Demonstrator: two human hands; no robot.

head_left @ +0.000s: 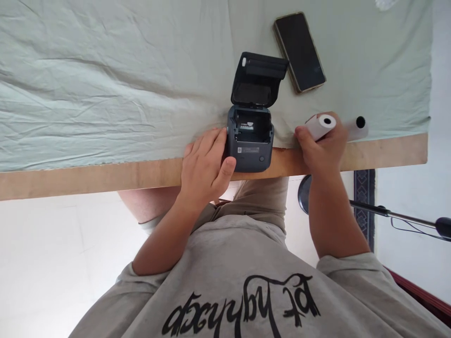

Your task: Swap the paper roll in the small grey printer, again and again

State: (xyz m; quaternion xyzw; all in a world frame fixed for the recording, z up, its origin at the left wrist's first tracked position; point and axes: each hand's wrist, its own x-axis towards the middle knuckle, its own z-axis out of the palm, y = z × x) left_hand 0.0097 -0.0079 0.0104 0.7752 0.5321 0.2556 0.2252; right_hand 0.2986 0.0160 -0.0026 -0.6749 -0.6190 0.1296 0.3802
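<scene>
A dark portable receipt printer (251,159) sits at the table's front edge with its lid (259,82) raised, the paper compartment exposed. My left hand (206,164) lies flat beside the printer, fingers stretched and fingertips against its left side, thumb apart near the front corner. To the printer's right, my right hand (326,145) is closed around a white paper roll (320,126), one end with its dark core hole facing up. A second paper roll (359,129) stands just right of that hand, partly hidden behind it.
A smartphone (301,51) with a dark screen lies behind the printer, close to the raised lid. Wrinkled pale green cloth (105,84) covers the table, leaving a bare wooden front edge (88,178). A stand with a thin pole (405,216) is below right.
</scene>
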